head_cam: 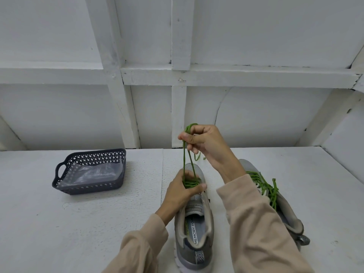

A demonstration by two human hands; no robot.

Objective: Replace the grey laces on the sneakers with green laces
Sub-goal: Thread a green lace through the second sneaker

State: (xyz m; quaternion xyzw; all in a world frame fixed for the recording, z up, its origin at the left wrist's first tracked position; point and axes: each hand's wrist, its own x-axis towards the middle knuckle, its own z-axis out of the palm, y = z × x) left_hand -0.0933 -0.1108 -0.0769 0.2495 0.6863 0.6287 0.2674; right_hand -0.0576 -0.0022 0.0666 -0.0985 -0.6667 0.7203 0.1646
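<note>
Green lace (184, 160) rises taut from the near sneaker (199, 223), at the front edge of the surface (78, 223). Left hand (180, 192), fingers curled, grips the sneaker's front; right hand (208, 142) pinches both strands aloft. Lacing is underway; next, probably level the ends and thread the higher eyelets.

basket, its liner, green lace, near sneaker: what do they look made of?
basket: dark grey moulded plastic, matte, going by the lattice cutouts and moulded handle.
liner: thin clear plastic film, crinkled and glossy.
green lace: woven textile cord, matte, hangs limp.
sneaker: probably a grey knit or mesh fabric upper, with a padded collar; the insole print reads MEMORY FOA, so likely foam.
</note>
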